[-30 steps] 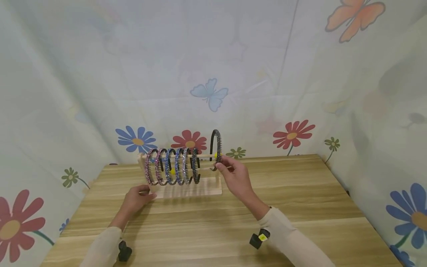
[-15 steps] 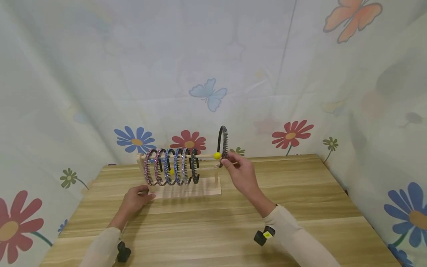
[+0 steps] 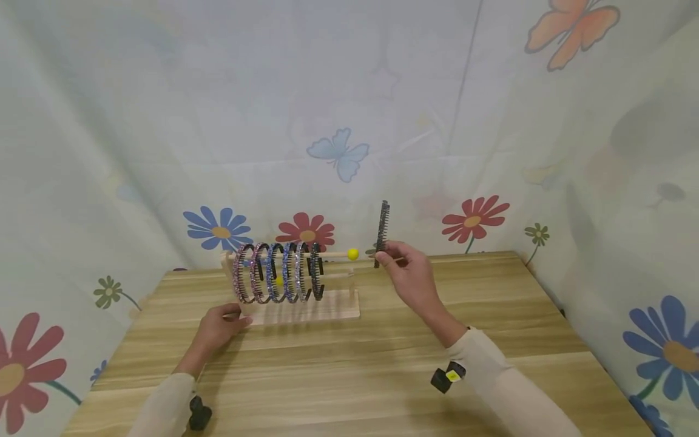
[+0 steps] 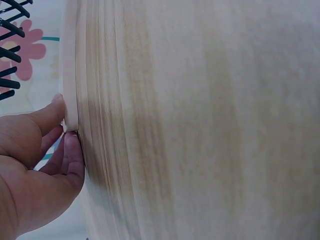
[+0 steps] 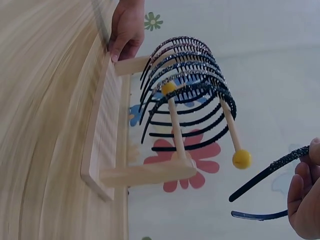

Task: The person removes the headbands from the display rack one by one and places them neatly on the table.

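Observation:
In the head view my right hand [image 3: 412,276] pinches a black glittery toothed headband [image 3: 383,227] upright, just right of the wooden display stand [image 3: 341,309] and apart from it. The right wrist view shows this headband's open ends [image 5: 250,186] pointing toward the stand. Several toothed headbands hang in a row on the stand's rod: pink ones at the left, then blue, silver and a dark one [image 3: 317,273] at the right. My left hand [image 3: 217,328] grips the near left corner of the stand's base, thumb and fingertips on its edge [image 4: 71,117].
A yellow ball [image 3: 353,254] tips the upper rod; a second yellow ball [image 5: 169,88] tips another rod. The stand rests on a wood-grain table [image 3: 349,376]. Behind hangs a pale cloth [image 3: 262,121] with flowers and butterflies.
My right hand has drawn the black headband rightward off the rod end, past the yellow ball, and turned it edge-on. The left hand stays at the base corner.

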A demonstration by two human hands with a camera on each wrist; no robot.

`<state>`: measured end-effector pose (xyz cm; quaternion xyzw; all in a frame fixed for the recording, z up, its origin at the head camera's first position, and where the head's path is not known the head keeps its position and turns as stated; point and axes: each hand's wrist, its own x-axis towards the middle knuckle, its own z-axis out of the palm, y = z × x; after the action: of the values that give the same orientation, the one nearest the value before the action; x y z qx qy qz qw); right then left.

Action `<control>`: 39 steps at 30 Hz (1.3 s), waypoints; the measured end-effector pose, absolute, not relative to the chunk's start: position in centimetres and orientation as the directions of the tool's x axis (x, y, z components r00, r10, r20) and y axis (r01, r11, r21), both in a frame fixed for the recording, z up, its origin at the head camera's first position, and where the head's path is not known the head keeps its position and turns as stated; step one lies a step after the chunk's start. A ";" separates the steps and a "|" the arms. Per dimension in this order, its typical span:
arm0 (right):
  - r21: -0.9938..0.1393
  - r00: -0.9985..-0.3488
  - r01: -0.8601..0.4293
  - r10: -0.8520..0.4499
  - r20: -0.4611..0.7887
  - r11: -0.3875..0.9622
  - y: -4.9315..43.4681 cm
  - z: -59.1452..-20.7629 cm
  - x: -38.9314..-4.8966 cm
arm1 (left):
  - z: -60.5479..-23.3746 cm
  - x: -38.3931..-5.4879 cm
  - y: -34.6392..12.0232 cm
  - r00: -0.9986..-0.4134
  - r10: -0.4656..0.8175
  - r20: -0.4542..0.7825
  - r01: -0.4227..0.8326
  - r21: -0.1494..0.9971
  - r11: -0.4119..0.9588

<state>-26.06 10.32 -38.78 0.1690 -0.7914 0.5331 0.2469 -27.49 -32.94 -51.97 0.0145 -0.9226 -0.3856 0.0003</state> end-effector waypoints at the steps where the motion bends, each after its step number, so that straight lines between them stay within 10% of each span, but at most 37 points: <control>1: -0.753 -0.817 -0.534 -0.006 0.577 0.384 10.6 -38.7 -26.1 | -51.9 -27.5 -33.0 -1.000 -0.026 -0.010 -0.025 0.711 0.702; 39: -0.591 -0.819 -0.364 0.054 0.571 0.720 22.5 -40.5 -28.0 | -52.3 -27.7 -33.2 -0.999 -0.019 -0.029 -0.034 0.723 0.690</control>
<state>-28.02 22.47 -40.46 0.0879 -0.8815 0.3638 0.2878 -27.72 -33.25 -52.30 0.0146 -0.9192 -0.3934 -0.0098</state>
